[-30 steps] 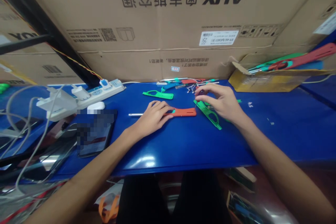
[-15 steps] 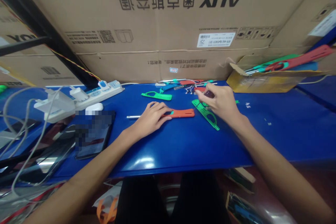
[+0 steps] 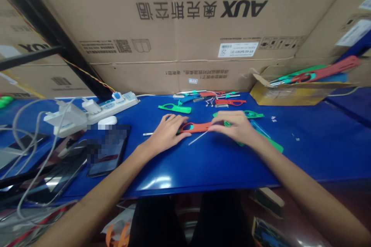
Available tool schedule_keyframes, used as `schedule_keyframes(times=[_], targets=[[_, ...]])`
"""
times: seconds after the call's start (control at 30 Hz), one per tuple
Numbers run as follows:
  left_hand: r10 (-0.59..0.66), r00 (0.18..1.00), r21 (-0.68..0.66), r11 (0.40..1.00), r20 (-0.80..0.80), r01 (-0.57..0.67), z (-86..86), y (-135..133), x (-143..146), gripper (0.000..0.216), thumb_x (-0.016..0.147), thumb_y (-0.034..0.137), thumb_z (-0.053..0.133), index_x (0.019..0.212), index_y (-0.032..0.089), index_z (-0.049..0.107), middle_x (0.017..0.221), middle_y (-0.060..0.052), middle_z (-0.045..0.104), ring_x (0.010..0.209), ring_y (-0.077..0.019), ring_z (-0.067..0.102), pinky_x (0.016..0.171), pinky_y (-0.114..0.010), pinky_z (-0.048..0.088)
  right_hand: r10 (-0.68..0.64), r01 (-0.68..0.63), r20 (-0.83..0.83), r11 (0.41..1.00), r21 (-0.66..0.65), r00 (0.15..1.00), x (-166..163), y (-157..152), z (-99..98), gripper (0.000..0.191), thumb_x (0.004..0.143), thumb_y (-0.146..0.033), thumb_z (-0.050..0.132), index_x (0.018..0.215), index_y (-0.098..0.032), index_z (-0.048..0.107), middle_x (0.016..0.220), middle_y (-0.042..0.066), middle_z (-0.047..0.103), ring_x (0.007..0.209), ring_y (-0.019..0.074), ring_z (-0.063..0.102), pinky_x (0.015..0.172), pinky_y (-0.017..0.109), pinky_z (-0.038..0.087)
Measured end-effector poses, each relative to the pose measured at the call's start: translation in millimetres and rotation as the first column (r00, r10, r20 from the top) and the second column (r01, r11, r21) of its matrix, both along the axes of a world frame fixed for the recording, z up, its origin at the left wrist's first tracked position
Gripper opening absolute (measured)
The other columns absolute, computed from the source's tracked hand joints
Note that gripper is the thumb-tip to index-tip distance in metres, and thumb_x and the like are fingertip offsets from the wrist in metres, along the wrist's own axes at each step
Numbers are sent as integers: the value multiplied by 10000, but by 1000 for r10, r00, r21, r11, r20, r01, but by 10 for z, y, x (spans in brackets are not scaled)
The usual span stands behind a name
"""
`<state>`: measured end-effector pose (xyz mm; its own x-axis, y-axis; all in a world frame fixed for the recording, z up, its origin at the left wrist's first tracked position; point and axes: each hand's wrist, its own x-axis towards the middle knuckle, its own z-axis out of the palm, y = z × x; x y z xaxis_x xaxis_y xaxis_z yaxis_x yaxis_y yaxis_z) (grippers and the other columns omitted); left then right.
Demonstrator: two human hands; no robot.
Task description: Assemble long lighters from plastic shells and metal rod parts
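Note:
An orange-red long-necked lighter point(image 3: 199, 127) lies on the blue table, its metal tube pointing left. My left hand point(image 3: 166, 133) is closed over its neck and trigger end. At the lighter's other end is my right hand point(image 3: 233, 125), with fingers pinched on a screwdriver point(image 3: 198, 138). Its thin shaft slants down to the left in front of the lighter, and the handle is hidden in the hand. Green lighter casing parts point(image 3: 274, 144) and a clear blue piece point(image 3: 261, 128) lie beside and partly behind my right hand. Behind my left hand rests a green casing half point(image 3: 175, 108).
Several lighter parts point(image 3: 199, 94) and a red casing point(image 3: 232, 102) lie along the large cardboard box point(image 3: 179, 27). A yellow carton point(image 3: 286, 92) of lighters stands back right. To the left are a power strip point(image 3: 113, 107), white earbud case point(image 3: 107, 122), phone point(image 3: 110, 158) and cables.
My right hand has come forward from the green parts to the red lighter's right end, uncovering the red casing behind. My left hand stays on the lighter.

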<state>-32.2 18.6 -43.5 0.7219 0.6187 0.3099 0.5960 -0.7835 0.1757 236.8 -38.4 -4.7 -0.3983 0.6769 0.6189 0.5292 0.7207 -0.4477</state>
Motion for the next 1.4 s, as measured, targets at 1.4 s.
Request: schedule_keyframes(times=[1.4], targets=[[-328,942,11,945,72,328,133,-137,22,254,1077,207,401,1157,180,640,1177,-74,659,1101,-199,585,971,-366,447,-496,670,670,742,-3,552,-157,497,-39,381,960,-359,466,1294,-203,558,886,96,759,783,293,707,606,309,341]])
